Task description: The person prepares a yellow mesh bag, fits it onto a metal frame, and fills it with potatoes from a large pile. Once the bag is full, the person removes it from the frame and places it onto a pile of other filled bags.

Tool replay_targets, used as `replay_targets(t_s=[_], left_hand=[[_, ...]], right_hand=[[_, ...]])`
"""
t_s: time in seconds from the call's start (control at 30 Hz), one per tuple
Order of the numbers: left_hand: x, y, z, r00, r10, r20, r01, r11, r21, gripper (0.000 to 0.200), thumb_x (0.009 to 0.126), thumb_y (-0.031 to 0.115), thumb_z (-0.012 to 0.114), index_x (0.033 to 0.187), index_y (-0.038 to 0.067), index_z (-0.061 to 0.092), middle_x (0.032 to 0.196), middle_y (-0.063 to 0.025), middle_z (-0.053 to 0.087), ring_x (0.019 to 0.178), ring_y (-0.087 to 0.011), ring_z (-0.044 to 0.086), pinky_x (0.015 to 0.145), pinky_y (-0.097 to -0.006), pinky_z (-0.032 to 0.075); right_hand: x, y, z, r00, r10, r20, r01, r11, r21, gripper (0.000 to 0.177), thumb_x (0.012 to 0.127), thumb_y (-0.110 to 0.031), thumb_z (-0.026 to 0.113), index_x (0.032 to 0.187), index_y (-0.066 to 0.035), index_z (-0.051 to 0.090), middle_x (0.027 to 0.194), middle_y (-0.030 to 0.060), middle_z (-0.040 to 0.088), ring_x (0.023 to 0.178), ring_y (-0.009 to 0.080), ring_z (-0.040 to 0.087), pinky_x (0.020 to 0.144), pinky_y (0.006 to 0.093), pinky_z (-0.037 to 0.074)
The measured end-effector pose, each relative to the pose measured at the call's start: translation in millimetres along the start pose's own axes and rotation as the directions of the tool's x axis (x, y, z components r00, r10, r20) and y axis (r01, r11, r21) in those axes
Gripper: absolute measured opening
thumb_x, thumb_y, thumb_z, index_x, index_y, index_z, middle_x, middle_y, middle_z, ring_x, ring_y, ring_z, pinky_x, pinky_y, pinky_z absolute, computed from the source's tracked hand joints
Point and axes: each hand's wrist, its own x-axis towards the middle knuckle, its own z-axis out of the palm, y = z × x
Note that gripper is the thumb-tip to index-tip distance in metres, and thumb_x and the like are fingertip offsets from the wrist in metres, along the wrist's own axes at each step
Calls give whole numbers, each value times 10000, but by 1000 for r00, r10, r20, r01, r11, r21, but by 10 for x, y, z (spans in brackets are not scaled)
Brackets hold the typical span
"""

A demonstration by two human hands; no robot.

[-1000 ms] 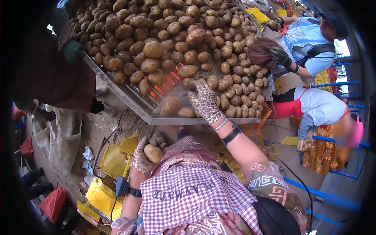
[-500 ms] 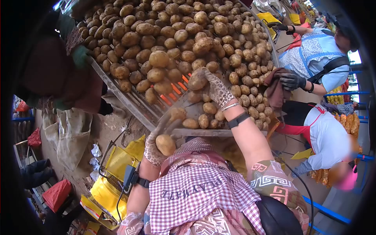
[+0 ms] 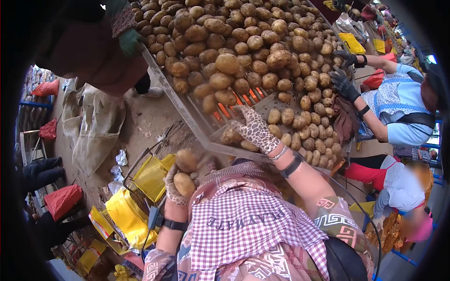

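My left hand (image 3: 171, 188), in a leopard-print glove, is off the near edge of the metal sorting tray (image 3: 197, 125). It is closed round two potatoes, a blurred upper one (image 3: 186, 160) and a lower one (image 3: 183, 185). My right hand (image 3: 258, 132), gloved alike, reaches over the tray's near corner with its fingers apart. Beneath its thumb lies a muddy potato (image 3: 230, 134), overlapped by the fingers in this view. Beyond the fingertips, orange shows between the tray's slats (image 3: 247, 98), and a large heap of potatoes (image 3: 227, 63) covers the tray.
At the left, a person's green-gloved hand (image 3: 131, 43) is at the tray's rim. On the right, a co-worker's dark-gloved hand (image 3: 344, 84) is over smaller potatoes, near a brown cloth (image 3: 346, 114). Yellow mesh sacks (image 3: 151, 178) and a pale sack (image 3: 96, 136) lie left of me.
My left hand has drawn back from the tray edge with two potatoes. My right hand has let go of its potato and moved lower. The view has shifted; the right-hand co-worker now reaches into the potatoes.
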Motion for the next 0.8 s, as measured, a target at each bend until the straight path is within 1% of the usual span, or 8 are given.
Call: replay_targets(t_s=[0.1, 0.2, 0.23, 0.3, 0.47, 0.53, 0.63, 0.8], left_hand=[[-393, 441, -427, 972, 168, -167, -196, 966, -171, 475, 903, 441, 553, 1253, 120, 561, 1245, -134, 586, 792, -281, 641, 638, -441, 568], [-626, 973, -1297, 919, 315, -239, -328, 945, -14, 501, 911, 441, 537, 1296, 120, 522, 1283, -168, 535, 855, -273, 654, 696, -426, 590], [-603, 1099, -1555, 917, 319, -241, -333, 943, -17, 501, 911, 441, 537, 1296, 120, 522, 1283, -168, 535, 855, -273, 654, 696, -426, 590], [-513, 1292, -1788, 684, 427, -592, -416, 894, 165, 477, 920, 428, 528, 1288, 125, 518, 1272, -189, 530, 984, -309, 632, 800, -479, 570], [-372, 1133, -1275, 337, 285, -897, -397, 907, 139, 412, 945, 342, 526, 1318, 174, 477, 1317, -116, 505, 1163, -305, 520, 966, -509, 452], [-353, 1059, -1212, 344, 714, -610, -133, 680, 721, 405, 946, 319, 545, 1323, 190, 470, 1325, -67, 496, 1130, -266, 530, 904, -464, 462], [-50, 810, -534, 517, 838, -173, -260, 346, 902, 235, 964, 193, 556, 1162, 79, 611, 1075, -41, 645, 940, -149, 612, 796, -289, 499], [687, 191, 590, 790, 426, 441, -299, -359, 884, 275, 931, 79, 537, 1194, 18, 593, 1114, -108, 645, 1055, -190, 605, 904, -306, 490]], right_hand=[[293, 9, 42, 969, -174, -173, 124, 956, -265, 503, 813, -138, 690, 1275, -20, 528, 1253, 203, 559, 1180, 357, 528, 1001, 409, 436], [667, -210, 18, 905, -385, -179, 265, 841, -471, 544, 815, -160, 688, 1311, -36, 501, 1327, 211, 509, 1203, 355, 518, 1030, 412, 419], [795, -325, 40, 970, -219, -108, 144, 870, -472, 593, 827, -229, 683, 1363, -94, 469, 1409, 222, 433, 1226, 367, 504, 1043, 424, 412], [943, -510, 82, 991, -116, -69, 62, 847, -527, 579, 834, -261, 669, 1362, -125, 472, 1409, 222, 427, 1220, 376, 507, 1023, 434, 428], [1029, -743, -38, 994, 73, 84, 5, 724, -689, 549, 835, -311, 668, 1331, -167, 483, 1342, 211, 467, 1186, 373, 538, 938, 480, 481], [1008, -613, 5, 998, -2, 62, 48, 664, -746, 528, 827, -288, 674, 1307, -161, 496, 1337, 182, 477, 1167, 369, 552, 929, 480, 480], [983, -246, 180, 971, -199, 133, 223, 554, -802, 610, 817, -241, 675, 1369, -93, 464, 1404, 159, 462, 1243, 355, 480, 1024, 450, 413], [824, -253, -161, 996, 42, -82, -74, 897, -435, 680, 748, -232, 764, 1341, -77, 469, 1316, 161, 540, 1208, 304, 526, 1020, 388, 424]])
